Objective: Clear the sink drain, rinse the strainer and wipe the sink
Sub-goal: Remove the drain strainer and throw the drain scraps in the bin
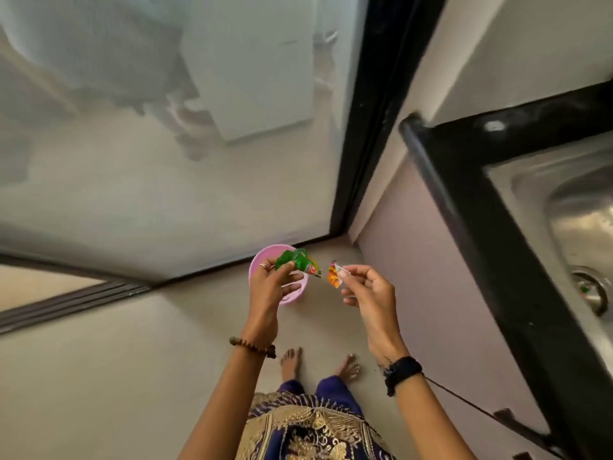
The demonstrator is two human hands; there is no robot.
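Head view: left hand [265, 293] is pinching a crumpled green wrapper [300, 260], right hand [368, 293] is pinching an orange wrapper scrap [334, 275]; the two are just apart. Both are hovering over a pink bin [257, 263] sitting on the floor. Steel sink [564, 200] is sitting right, drain [588, 290] holding green bits.

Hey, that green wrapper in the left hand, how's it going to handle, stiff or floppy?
Probably floppy: the green wrapper looks crumpled where the left hand pinches it. Likely very light, since fingertips alone hold it above the pink bin. Its glossy surface may be slippery, especially if wet.
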